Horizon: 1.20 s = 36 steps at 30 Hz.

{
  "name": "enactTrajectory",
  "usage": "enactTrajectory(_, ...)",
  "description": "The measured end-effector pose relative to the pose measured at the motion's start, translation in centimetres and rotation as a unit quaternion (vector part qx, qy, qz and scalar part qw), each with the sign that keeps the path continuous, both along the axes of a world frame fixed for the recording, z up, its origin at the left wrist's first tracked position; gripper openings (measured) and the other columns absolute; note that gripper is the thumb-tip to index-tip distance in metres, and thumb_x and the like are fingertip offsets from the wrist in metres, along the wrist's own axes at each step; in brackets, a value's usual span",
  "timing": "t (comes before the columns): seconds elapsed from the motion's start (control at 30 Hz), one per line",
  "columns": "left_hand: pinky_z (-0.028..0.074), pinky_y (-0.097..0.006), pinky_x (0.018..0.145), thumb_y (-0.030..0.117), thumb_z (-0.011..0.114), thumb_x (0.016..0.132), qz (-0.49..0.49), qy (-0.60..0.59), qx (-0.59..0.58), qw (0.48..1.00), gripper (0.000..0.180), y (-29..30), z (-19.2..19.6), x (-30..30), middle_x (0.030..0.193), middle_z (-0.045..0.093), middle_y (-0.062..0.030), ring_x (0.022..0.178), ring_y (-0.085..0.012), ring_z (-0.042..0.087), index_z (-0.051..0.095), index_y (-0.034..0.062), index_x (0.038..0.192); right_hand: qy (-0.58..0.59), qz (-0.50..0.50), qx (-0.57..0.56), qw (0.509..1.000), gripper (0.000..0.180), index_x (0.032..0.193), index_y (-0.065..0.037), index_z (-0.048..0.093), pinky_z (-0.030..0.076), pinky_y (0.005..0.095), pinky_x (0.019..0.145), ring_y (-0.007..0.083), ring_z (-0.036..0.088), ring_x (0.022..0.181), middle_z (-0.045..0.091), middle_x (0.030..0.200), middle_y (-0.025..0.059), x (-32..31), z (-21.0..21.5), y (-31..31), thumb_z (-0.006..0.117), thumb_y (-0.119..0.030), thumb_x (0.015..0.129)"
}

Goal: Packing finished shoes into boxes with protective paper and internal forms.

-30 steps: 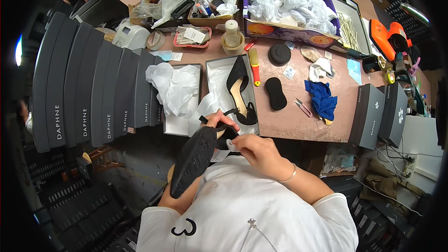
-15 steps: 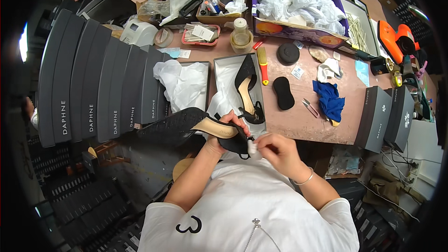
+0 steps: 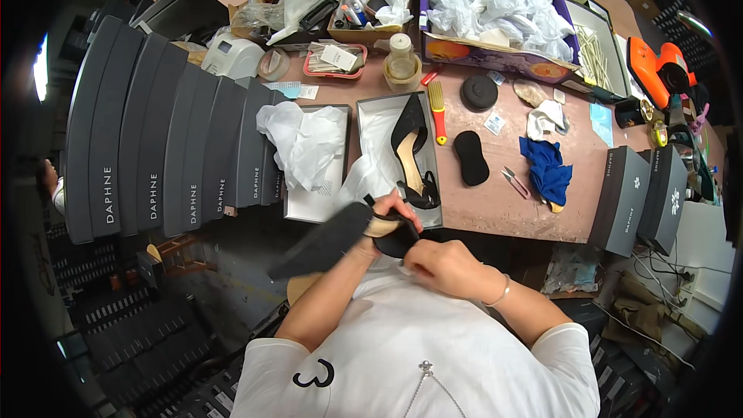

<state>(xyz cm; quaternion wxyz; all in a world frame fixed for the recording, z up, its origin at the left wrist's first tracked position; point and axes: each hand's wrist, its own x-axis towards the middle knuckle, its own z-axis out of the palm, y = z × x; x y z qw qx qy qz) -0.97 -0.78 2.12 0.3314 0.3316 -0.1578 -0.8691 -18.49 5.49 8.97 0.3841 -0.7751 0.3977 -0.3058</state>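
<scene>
Change over the last 0.5 s: black shoe (image 3: 329,241) has rolled, insole now mostly turned from view; toe, motion-blurred, slants down-left across the left forearm. White wad at the right fingertips no longer shows. Reading: a different face of the heel end is now offered to the right hand (image 3: 447,267).

Grip: left hand (image 3: 393,207) clamped around the shoe near the heel. Right fingers curled against the heel end; cannot tell whether they pinch anything.

Position: shoe held just in front of the worktop (image 3: 487,213) edge. Other shoe (image 3: 408,158) lies in the open box (image 3: 433,162), near the left hand.

Room: bare front strip between open box and 2 dark boxes (image 3: 615,201) at right; open air left of the toe.
</scene>
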Motion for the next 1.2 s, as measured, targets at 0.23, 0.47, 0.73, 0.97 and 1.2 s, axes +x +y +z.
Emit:
enactTrajectory(0.23,0.051,-0.042,0.074,0.032,0.036,0.1,0.063,0.18,0.035,0.981,0.044,-1.6,1.2,0.5,0.073,0.06,-0.0128,0.074,-0.0289,0.061,0.058,0.0048,0.073,-0.307,-0.174,0.312,0.882,0.006,0.089,-0.002,0.059,0.044,0.0196,0.059,0.0034,0.052,0.066,0.061,0.085,0.0008,-1.5,1.9,0.5,0.06,0.001,0.084)
enactTrajectory(0.47,0.05,-0.042,0.075,0.036,0.04,0.098,0.078,-0.035,-0.032,0.996,0.043,-1.0,2.6,-1.2,0.072,0.059,-0.0127,0.076,-0.0284,0.06,0.056,0.0056,0.071,-0.006,-0.134,-0.053,0.99,0.022,0.094,-0.004,0.06,0.052,0.0295,0.056,0.0234,0.063,0.068,0.063,0.094,0.0077,3.8,-0.1,-1.2,0.069,-0.002,0.074)
enactTrajectory(0.73,0.05,-0.042,0.076,0.036,0.042,0.098,0.142,-0.052,-0.028,0.988,0.042,-0.7,3.3,-1.0,0.073,0.06,-0.0121,0.076,-0.0276,0.061,0.054,0.0053,0.072,-0.054,-0.106,0.015,0.993,0.024,0.1,-0.006,0.06,0.052,0.0312,0.057,0.0249,0.065,0.072,0.064,0.093,0.0082,3.9,0.7,-0.9,0.067,-0.003,0.077)
enactTrajectory(0.97,0.051,-0.04,0.072,0.036,0.043,0.098,0.067,-0.086,-0.026,0.994,0.042,0.7,1.9,-0.9,0.073,0.061,-0.0146,0.074,-0.0286,0.062,0.055,0.0055,0.071,-0.059,-0.034,0.044,0.997,0.014,0.094,-0.006,0.06,0.051,0.0328,0.06,0.0272,0.064,0.071,0.063,0.082,0.0096,1.9,-0.4,-0.8,0.063,-0.006,0.081)
enactTrajectory(1.2,0.052,-0.04,0.071,0.037,0.04,0.098,0.095,-0.057,-0.019,0.994,0.045,-0.3,2.3,-1.0,0.07,0.06,-0.0139,0.076,-0.0287,0.063,0.055,0.0049,0.07,-0.066,-0.109,0.005,0.992,0.018,0.091,-0.004,0.061,0.051,0.0327,0.061,0.0255,0.064,0.069,0.064,0.083,0.0081,3.6,-0.1,-0.9,0.066,0.001,0.074)
